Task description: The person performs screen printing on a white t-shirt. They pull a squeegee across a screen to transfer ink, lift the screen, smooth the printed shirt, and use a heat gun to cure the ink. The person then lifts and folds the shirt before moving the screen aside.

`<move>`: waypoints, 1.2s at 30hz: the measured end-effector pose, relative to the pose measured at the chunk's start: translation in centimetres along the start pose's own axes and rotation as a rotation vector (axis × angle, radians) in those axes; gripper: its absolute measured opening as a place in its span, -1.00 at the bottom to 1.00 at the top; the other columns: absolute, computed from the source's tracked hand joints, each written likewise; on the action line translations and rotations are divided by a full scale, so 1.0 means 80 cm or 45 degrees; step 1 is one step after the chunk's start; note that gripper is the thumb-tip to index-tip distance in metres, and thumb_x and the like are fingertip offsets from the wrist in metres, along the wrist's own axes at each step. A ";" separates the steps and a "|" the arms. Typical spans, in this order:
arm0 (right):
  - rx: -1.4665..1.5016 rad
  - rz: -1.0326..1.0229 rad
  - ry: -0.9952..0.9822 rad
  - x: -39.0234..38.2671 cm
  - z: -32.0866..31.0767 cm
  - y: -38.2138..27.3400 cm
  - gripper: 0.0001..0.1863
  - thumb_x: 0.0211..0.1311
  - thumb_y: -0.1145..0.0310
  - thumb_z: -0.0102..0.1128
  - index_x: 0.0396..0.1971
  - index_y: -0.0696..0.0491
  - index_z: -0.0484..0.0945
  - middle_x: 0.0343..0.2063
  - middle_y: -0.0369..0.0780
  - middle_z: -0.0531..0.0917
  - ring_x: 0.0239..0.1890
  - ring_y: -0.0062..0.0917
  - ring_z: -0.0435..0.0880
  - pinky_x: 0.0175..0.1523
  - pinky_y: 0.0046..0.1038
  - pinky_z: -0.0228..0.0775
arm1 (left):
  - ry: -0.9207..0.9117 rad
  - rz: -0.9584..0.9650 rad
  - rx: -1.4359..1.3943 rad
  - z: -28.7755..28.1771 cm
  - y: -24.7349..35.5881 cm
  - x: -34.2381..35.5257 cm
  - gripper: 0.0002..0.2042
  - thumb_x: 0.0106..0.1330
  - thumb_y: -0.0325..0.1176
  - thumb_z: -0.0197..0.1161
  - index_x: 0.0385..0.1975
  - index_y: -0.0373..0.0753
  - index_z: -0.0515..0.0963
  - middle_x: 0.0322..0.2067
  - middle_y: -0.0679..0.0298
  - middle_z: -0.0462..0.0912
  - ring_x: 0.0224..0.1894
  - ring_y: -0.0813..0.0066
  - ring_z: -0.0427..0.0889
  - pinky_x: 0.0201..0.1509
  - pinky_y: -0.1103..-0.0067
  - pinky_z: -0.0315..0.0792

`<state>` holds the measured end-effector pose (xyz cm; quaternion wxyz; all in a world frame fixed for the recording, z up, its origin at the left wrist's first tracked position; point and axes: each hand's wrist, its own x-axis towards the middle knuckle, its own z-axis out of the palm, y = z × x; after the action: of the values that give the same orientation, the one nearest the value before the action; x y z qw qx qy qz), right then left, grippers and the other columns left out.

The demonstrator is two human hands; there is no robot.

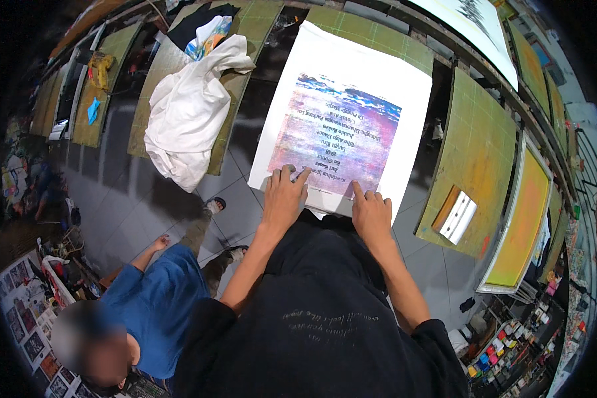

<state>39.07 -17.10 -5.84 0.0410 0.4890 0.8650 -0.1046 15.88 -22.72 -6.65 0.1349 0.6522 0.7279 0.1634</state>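
A white T-shirt (351, 56) lies spread flat over a green board in front of me. It bears a large purple, pink and blue sky print (351, 132) with dark lettering that reads upside down from here. My left hand (286, 198) rests on the shirt's near edge at the print's lower left corner, fingers apart and bent. At the lower right of the print, my right hand (373, 213) touches the fabric with its index finger stretched out and the other fingers more bent. Both thumbs are hard to make out. Neither hand visibly holds anything.
Crumpled white cloth (192, 109) lies on the board to the left. On the right board (474, 139) sits a wood-and-metal block (455, 215). A yellow-green framed screen (521, 222) stands beyond it. A person in a blue shirt (159, 305) is close at lower left.
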 end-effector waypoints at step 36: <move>-0.082 0.006 0.239 0.090 0.005 0.008 -0.38 0.13 0.40 0.33 0.27 -0.02 0.50 0.22 -0.20 0.52 0.35 -0.27 0.44 0.30 -0.08 0.30 | 0.032 0.211 -0.053 -0.006 -0.021 0.074 -0.61 0.28 -0.44 0.28 0.14 -0.18 0.61 0.15 0.00 0.56 0.23 0.03 0.49 0.32 0.13 0.33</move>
<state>35.88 -10.82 -7.61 -0.0245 0.4972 0.8668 -0.0303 13.46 -17.05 -6.79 0.1251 0.7052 0.6694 0.1972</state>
